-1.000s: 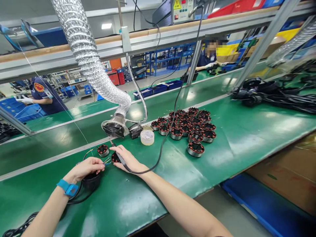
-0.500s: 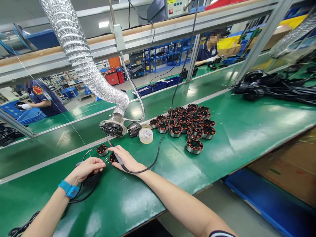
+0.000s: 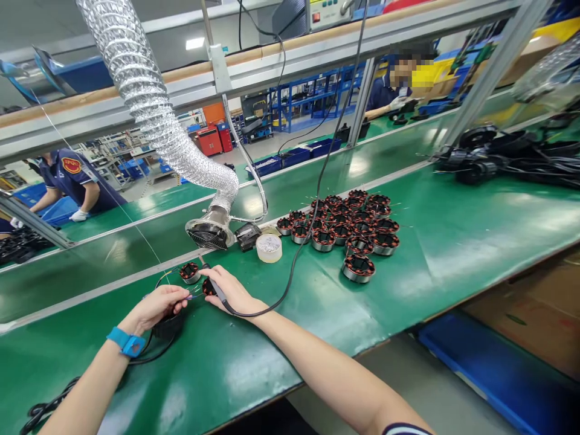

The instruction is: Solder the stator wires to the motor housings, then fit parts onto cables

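Between thumb and forefinger my left hand (image 3: 161, 305) pinches thin coloured wires (image 3: 194, 292), close to a motor stator (image 3: 209, 287). My right hand (image 3: 233, 291) is wrapped around a soldering iron (image 3: 218, 292), its tip pointing up and away, while the fingers also steady that stator from the side. Much of the stator is hidden by the right hand. Just behind it rests another copper-wound stator (image 3: 189, 273). Under my left wrist sits a black housing (image 3: 168, 325) with a black cable, partly covered by the hand.
A fume fan (image 3: 209, 234) on a silver duct (image 3: 154, 103) hangs behind my hands. Beside it stand a black holder (image 3: 247, 236) and a round white tub (image 3: 269, 248). Several stators (image 3: 358, 268) cluster to the right, with the iron's cord (image 3: 295, 272) crossing before them. Co-workers sit opposite.
My left hand has shifted slightly with the wires near the stator. The right hand keeps its hold. At the far left, a co-worker's arms have moved, and the view has tilted a little.
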`<state>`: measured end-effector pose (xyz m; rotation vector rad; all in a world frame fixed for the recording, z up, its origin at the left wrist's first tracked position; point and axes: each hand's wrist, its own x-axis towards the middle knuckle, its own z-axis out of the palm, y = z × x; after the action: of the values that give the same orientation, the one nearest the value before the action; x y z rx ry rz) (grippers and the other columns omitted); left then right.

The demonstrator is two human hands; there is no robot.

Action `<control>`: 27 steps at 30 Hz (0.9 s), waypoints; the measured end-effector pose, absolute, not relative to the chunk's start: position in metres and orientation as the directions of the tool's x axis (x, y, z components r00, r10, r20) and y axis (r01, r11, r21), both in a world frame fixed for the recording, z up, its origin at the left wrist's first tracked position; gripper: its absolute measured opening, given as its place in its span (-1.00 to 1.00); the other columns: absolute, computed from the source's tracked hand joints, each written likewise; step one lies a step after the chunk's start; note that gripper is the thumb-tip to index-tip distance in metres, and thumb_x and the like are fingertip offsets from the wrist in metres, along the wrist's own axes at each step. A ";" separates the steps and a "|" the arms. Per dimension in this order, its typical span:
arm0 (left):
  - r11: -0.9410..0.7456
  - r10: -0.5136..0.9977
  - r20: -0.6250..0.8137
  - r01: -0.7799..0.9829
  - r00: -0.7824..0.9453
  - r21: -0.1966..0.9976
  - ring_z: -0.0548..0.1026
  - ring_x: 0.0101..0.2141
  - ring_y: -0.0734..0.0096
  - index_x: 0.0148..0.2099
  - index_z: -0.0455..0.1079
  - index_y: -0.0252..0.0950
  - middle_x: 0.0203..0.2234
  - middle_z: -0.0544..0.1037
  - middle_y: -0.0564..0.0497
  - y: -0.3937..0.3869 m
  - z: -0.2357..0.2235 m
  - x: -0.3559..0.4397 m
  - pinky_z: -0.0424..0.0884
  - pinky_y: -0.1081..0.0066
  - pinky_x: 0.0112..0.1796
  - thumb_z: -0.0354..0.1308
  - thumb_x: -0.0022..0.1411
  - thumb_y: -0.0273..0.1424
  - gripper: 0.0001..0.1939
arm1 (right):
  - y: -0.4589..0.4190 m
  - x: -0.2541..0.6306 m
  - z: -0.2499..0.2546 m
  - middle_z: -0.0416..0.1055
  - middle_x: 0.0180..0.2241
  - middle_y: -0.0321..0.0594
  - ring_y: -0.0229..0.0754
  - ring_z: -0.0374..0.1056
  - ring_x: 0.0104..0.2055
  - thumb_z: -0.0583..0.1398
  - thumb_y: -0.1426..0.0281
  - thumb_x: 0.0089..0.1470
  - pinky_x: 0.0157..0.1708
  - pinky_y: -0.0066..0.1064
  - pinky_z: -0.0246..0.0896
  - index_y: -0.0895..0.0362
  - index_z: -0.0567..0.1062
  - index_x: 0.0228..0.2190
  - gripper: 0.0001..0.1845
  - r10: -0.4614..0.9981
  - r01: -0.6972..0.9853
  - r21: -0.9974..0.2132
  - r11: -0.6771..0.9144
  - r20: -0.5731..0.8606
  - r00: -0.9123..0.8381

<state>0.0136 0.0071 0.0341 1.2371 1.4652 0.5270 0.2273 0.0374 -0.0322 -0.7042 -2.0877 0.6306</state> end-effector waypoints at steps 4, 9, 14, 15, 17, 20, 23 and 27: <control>0.343 0.914 -0.401 0.406 0.066 0.847 0.20 -0.60 0.57 -0.51 0.37 -0.34 -0.60 0.38 0.08 0.007 0.032 0.013 0.04 0.49 -0.54 0.39 -0.16 -0.07 -0.56 | 0.036 0.227 -0.032 0.27 -0.10 -0.17 -0.11 0.30 -0.09 0.35 0.56 -0.06 -0.07 -0.29 0.26 0.02 0.25 0.14 -0.25 0.665 0.249 -0.645 0.722 0.549 -0.507; 0.273 0.951 -0.311 0.479 0.000 0.834 0.01 -0.66 0.59 -0.48 0.40 -0.31 -0.72 0.16 0.22 0.005 0.025 0.027 -0.10 0.47 -0.59 0.31 -0.18 0.04 -0.52 | 0.034 0.226 -0.031 0.27 -0.12 -0.18 -0.11 0.30 -0.11 0.35 0.56 -0.06 -0.07 -0.28 0.27 0.02 0.25 0.14 -0.25 0.663 0.261 -0.636 0.727 0.549 -0.509; 0.279 0.956 -0.286 0.534 -0.072 0.798 -0.03 -0.66 0.57 -0.42 0.48 -0.34 -0.77 0.10 0.24 0.000 0.030 0.039 -0.14 0.46 -0.58 0.28 -0.23 0.10 -0.44 | 0.032 0.224 -0.032 0.28 -0.10 -0.18 -0.10 0.30 -0.08 0.36 0.55 -0.06 -0.06 -0.26 0.26 0.01 0.25 0.15 -0.23 0.665 0.264 -0.637 0.724 0.544 -0.512; 0.279 0.957 -0.278 0.537 -0.085 0.796 -0.03 -0.66 0.57 -0.42 0.48 -0.35 -0.77 0.11 0.24 -0.001 0.031 0.040 -0.14 0.46 -0.59 0.28 -0.23 0.10 -0.43 | 0.032 0.224 -0.032 0.28 -0.09 -0.17 -0.10 0.29 -0.08 0.36 0.55 -0.06 -0.06 -0.26 0.26 0.01 0.25 0.14 -0.23 0.665 0.267 -0.636 0.724 0.542 -0.513; 0.281 0.958 -0.268 0.538 -0.103 0.795 -0.03 -0.65 0.57 -0.41 0.49 -0.35 -0.76 0.12 0.23 -0.002 0.030 0.041 -0.15 0.46 -0.59 0.28 -0.22 0.09 -0.44 | 0.032 0.223 -0.033 0.28 -0.09 -0.16 -0.09 0.29 -0.08 0.37 0.55 -0.07 -0.06 -0.26 0.26 0.03 0.25 0.14 -0.23 0.664 0.270 -0.632 0.726 0.542 -0.515; 0.279 0.959 -0.268 0.513 -0.097 0.812 -0.06 -0.65 0.59 -0.41 0.47 -0.35 -0.76 0.08 0.25 -0.001 0.027 0.038 -0.17 0.47 -0.59 0.29 -0.19 0.07 -0.46 | 0.031 0.222 -0.033 0.29 -0.09 -0.16 -0.09 0.29 -0.08 0.37 0.54 -0.07 -0.06 -0.27 0.26 0.03 0.25 0.14 -0.23 0.660 0.273 -0.626 0.730 0.544 -0.517; 0.296 0.950 -0.309 0.429 -0.041 0.854 -0.08 -0.67 0.62 -0.39 0.47 -0.35 -0.75 0.02 0.28 0.002 0.024 0.030 -0.18 0.48 -0.60 0.32 -0.18 0.05 -0.47 | 0.032 0.222 -0.035 0.28 -0.08 -0.17 -0.09 0.29 -0.08 0.37 0.54 -0.07 -0.07 -0.28 0.26 0.01 0.24 0.15 -0.22 0.654 0.268 -0.621 0.737 0.552 -0.518; 0.336 0.935 -0.354 0.313 0.000 0.888 0.02 -0.69 0.66 -0.38 0.48 -0.40 -0.73 0.19 0.21 0.006 0.024 0.019 -0.10 0.52 -0.62 0.36 -0.18 0.02 -0.46 | 0.033 0.222 -0.037 0.26 -0.11 -0.19 -0.11 0.29 -0.10 0.38 0.52 -0.07 -0.09 -0.29 0.26 0.00 0.22 0.16 -0.20 0.652 0.268 -0.618 0.739 0.555 -0.517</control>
<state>0.0195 0.0056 0.0238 1.1775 1.5361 0.7329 0.2219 0.0334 -0.0371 -0.6914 -2.1134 0.5933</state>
